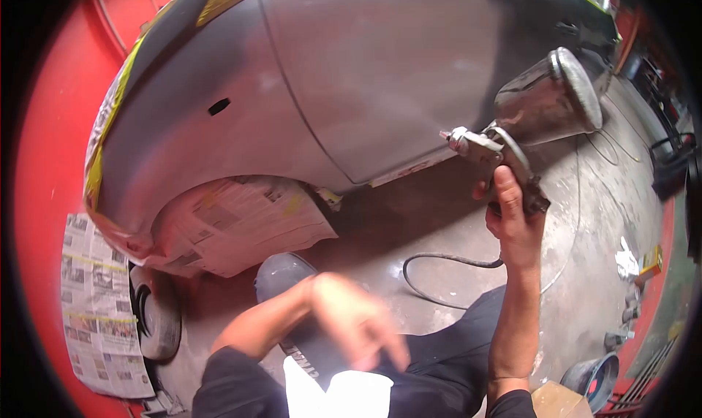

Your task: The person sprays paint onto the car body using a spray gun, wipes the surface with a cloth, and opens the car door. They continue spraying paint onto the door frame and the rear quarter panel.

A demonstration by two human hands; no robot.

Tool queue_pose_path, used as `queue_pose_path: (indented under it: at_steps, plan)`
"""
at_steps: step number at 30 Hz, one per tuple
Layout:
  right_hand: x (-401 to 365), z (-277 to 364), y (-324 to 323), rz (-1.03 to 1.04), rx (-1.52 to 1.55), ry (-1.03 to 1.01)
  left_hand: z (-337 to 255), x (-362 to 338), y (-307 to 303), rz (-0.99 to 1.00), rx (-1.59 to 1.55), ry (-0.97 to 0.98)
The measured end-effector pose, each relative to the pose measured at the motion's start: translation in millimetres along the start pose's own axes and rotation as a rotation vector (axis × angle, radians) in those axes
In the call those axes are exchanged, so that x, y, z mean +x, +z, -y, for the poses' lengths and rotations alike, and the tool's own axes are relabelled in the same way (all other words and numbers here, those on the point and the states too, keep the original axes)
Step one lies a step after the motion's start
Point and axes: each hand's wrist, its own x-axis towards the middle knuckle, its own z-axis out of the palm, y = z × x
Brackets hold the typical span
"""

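Observation:
My right hand (514, 217) is wrapped round the grip of a spray gun (475, 145), with the thumb up along the back of the handle. The gun's large dull metal cup (541, 100) sits tilted at the top, and the nozzle points left toward the car's side. A dark hose (439, 256) loops on the floor below the gun. My left hand (358, 323) is smeared by motion over my lap, fingers pointing down, close above a bright white object (358, 394) at the bottom edge. The grey car panel (380, 67) stands in front of both hands.
Newspaper (241, 217) covers the wheel arch, and yellow tape edges the car. At left are a newspaper-covered sheet (102, 308) and a tyre (157, 312). A bucket (589, 381), a cardboard piece (559, 402) and a small yellow box (649, 263) stand at right.

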Motion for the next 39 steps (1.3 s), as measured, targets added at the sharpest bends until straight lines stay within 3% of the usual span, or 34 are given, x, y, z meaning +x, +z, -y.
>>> queue_pose_path:
  at_steps: [3,6,7,8,9,11,12,13,17,25,27,29,31,33,35,37,39]
  plan:
    - [0,-15,-30,-0.079,-0.113,-0.065,21,-4,88,-0.034,-0.032,0.259]
    - [-5,-20,-45,-0.139,-0.152,-0.080,-21,-29,103,-0.672,0.169,0.207]
    - [-6,-22,-49,-0.159,-0.163,-0.075,-20,-24,101,-0.944,0.182,0.409]
    - [-8,-22,-51,-0.169,-0.153,-0.075,-38,-20,99,-1.051,0.034,0.493]
    - [-9,-23,-54,-0.185,-0.175,-0.077,-53,-10,95,-1.047,-0.020,0.574]
    - [-13,-30,-57,-0.192,-0.217,-0.055,-78,19,86,-0.851,0.087,0.657]
    - [-17,-37,-60,-0.244,-0.254,0.102,-82,38,90,-0.716,0.177,0.682]
    - [-22,-29,-46,-0.236,-0.191,-0.033,-86,56,92,-0.584,0.237,0.696]
    - [-29,-41,-49,-0.156,-0.081,-0.082,-81,94,114,-0.347,0.323,0.697]
    - [-36,-37,-56,-0.153,0.022,-0.044,-105,62,114,-0.572,0.561,0.425]
    - [-36,-44,-62,-0.166,-0.031,-0.112,-118,50,109,-0.654,0.669,0.365]
    - [-43,-35,-72,-0.149,-0.085,0.037,-129,38,103,-0.774,0.727,0.243]
    - [-47,-48,-79,-0.152,-0.110,0.061,-113,32,106,-0.845,0.687,0.101]
    - [-51,-59,-86,-0.146,-0.147,0.100,-66,35,118,-0.655,0.541,0.050]
    - [-53,-66,-87,-0.158,-0.124,0.076,-19,56,135,-0.399,0.277,0.279]
    - [-54,-68,-87,-0.150,-0.122,0.086,-7,54,143,-0.411,0.132,0.097]
    - [-51,-66,-81,-0.179,-0.102,0.079,-10,65,145,-1.024,-0.034,0.382]
